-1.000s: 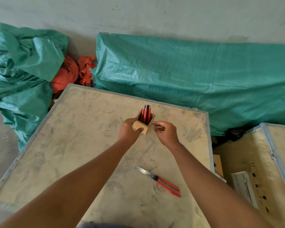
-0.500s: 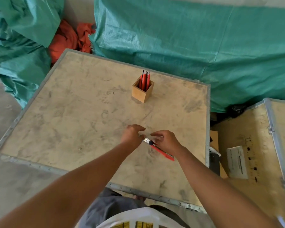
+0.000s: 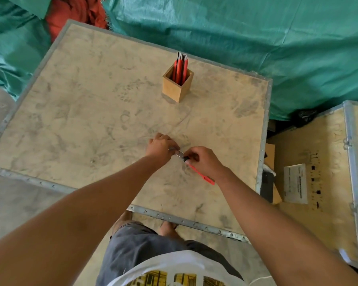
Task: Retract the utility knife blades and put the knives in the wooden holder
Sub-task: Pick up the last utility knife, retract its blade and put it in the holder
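A red utility knife lies low over the wooden board, its silver blade still out toward the left. My right hand grips its body near the black slider. My left hand pinches the blade end. The square wooden holder stands upright farther back on the board, with several red knives standing in it. Both hands are well in front of the holder.
The board is a crate top with metal edging. Green tarpaulin lies behind and to the left, with orange cloth at the back. A second crate with a paper label stands to the right.
Both hands left the holder and came back toward me to the loose knife. They now hold it at both ends. The camera has tilted down.
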Available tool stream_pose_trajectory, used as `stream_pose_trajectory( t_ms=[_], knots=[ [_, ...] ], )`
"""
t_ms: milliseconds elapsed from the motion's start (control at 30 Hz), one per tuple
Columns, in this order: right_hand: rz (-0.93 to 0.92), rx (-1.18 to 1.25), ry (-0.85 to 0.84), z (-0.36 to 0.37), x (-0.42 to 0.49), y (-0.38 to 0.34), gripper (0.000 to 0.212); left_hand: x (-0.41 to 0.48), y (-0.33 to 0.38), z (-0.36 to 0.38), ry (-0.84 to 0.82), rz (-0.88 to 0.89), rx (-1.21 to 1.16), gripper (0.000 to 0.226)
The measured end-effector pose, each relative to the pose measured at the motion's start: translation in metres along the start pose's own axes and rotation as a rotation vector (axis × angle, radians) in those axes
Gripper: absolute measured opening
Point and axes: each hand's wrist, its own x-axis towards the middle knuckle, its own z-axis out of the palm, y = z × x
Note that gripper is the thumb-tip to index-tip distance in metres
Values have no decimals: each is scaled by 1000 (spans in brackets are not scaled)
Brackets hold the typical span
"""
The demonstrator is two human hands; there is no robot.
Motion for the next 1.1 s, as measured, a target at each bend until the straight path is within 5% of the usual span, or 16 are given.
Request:
stream_pose_trajectory(
  t_ms=[367, 500, 667, 900, 1100],
  knots=[
    [20, 140, -18, -30, -10, -39, 19, 2, -2, -58, 87, 281, -79, 14],
    [18, 225, 55, -44, -9, -66, 17, 6, 3, -97, 238, 368, -181, 13],
    [-14, 345, 228, -61, -15, -99, 19, -9, 12, -148, 471, 270, -404, 18],
    [-98, 529, 441, -78, -20, -165, 18, -48, 21, -168, 164, 110, -660, 44],
    [-136, 656, 587, -79, -21, -197, 22, -70, 20, -173, 65, 43, -884, 35]
  ],
)
